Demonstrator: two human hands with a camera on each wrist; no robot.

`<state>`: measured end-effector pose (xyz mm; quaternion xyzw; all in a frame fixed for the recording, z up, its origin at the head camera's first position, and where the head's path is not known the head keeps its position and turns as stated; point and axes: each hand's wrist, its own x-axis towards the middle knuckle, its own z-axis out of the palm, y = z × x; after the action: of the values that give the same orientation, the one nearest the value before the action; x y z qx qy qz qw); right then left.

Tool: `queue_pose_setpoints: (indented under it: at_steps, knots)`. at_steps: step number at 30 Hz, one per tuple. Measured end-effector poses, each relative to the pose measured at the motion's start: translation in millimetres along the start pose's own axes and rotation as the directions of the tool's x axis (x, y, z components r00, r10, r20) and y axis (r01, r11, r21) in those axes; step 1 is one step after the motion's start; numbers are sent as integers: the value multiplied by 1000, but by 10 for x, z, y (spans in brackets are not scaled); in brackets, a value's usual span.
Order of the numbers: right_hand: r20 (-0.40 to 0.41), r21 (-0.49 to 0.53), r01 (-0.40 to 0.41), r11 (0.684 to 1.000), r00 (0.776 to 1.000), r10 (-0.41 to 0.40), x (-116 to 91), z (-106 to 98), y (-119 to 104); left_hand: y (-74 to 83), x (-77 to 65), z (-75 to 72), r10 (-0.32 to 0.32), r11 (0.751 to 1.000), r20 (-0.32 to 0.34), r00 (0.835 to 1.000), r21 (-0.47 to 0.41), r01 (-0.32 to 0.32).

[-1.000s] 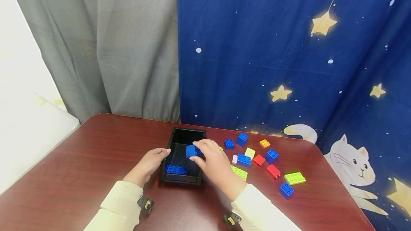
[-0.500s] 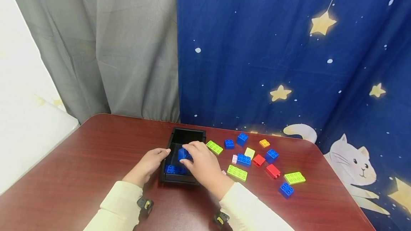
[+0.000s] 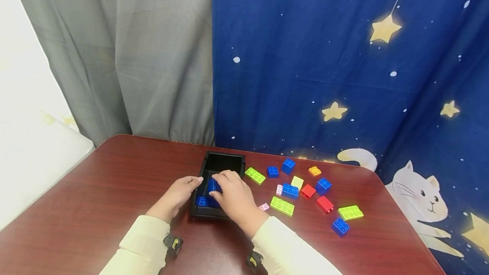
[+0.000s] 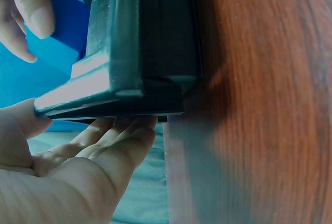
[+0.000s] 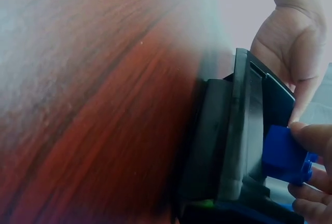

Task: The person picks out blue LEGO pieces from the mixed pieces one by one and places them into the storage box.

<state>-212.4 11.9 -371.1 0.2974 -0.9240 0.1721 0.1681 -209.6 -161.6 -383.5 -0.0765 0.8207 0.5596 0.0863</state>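
A black plastic box (image 3: 205,212) stands on the table, its near part under both hands in the head view. My left hand (image 3: 178,194) holds its left side, thumb on the rim (image 4: 78,92) and fingers against the outer wall. Inside the box, my right hand (image 3: 237,197) pinches a blue toy brick (image 5: 282,154) between thumb and fingers; the brick's studs face the palm side in the right wrist view. Another blue brick (image 3: 201,201) lies at the box's near end, partly covered by the right hand.
Right of the box lie loose bricks: lime green plates (image 3: 282,206), several blue bricks (image 3: 341,226), red bricks (image 3: 325,203), a yellow one (image 3: 315,171) and small pink ones (image 3: 264,207). The wooden table (image 3: 145,169) ends at curtains (image 3: 164,54) behind.
My right hand has moved left and down into the box with the blue brick, uncovering a lime green plate and a pink brick beside the box. My left hand stays on the box.
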Motion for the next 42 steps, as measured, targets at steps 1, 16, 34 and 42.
queue_pose_setpoints:
  at_steps: [1, 16, 34, 42]
  knots:
    - [4, -7, -4, 1000, 1000, 4, 7, 10, -10, 2, 0, 0, 1, 1000, 1, 1000, -3, -1]
    - [56, -79, -39, 996, 997, 44, 107, 146, -106, -4, 4, 2, 12, 1000, 7, 1000, -16, -12]
    - [59, -119, -31, 992, 998, 38, 173, 293, -146, -33, 28, -11, 19, 1000, 15, 1000, -17, -19]
    - [73, -143, -46, 989, 996, 56, 194, 336, -154, -31, 25, -6, 23, 1000, 14, 1000, -17, -23]
